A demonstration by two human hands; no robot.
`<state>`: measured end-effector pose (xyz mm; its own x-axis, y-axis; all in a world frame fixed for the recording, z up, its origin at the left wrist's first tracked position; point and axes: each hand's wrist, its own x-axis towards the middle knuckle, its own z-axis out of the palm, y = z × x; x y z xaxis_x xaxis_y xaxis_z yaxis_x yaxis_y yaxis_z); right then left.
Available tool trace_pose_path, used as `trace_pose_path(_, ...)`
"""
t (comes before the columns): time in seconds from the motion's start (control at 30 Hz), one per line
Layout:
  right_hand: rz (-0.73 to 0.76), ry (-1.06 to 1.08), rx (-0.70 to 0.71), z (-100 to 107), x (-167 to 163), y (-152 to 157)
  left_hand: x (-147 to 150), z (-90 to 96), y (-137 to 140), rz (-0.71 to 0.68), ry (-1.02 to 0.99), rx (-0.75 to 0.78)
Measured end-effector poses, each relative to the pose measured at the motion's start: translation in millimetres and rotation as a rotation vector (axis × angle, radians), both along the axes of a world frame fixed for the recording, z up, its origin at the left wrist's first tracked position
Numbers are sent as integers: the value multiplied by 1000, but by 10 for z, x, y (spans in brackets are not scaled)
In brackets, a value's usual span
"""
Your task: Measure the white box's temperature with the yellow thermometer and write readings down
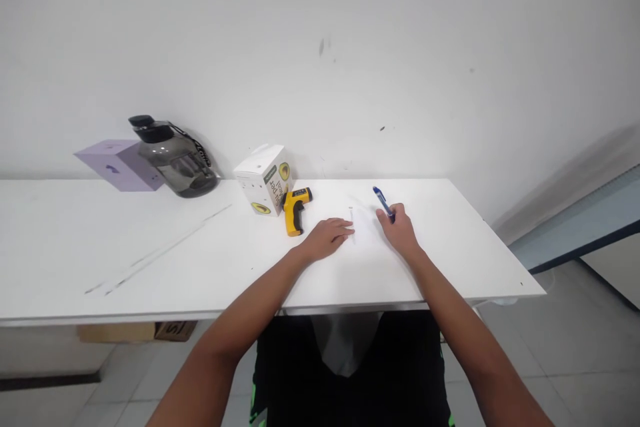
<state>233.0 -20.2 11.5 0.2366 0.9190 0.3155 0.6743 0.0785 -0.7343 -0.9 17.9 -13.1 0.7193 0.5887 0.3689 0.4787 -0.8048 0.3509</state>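
My left hand (327, 239) lies palm down on the white table, its fingers stretched out to the right. Those fingertips touch what looks like a white sheet of paper (367, 233), hard to tell from the tabletop, with a faint printed strip along its left side. My right hand (401, 230) is closed around a blue pen (381, 199), which points up and to the left. Just beyond my left hand lies a yellow and black infrared thermometer (296, 212), shaped like a pistol. It is beside a white box (265, 180) with avocado pictures.
Farther left, a grey see-through water bottle (177, 159) with a black lid stands in front of a lilac box (120, 165). The white table (165, 253) meets a wall at the back and ends on the right. Underneath, a cardboard box (120, 332) is on the floor.
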Motion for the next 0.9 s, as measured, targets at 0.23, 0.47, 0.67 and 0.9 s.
trace_pose_path(0.23, 511, 272, 110, -106, -263, -101, 7, -3, 19, -2, -17, -9)
trace_pose_path(0.47, 527, 276, -199, -134, -348, -122, 26, 43, -13, 25, 3, -61)
trace_pose_path(0.67, 427, 177, -231, -61, -375, -150, 51, 100, -56, 48, 9, -98)
trace_pose_path(0.9, 412, 107, -203, -59, -368, -156, 65, 87, -51, 61, 2, -69)
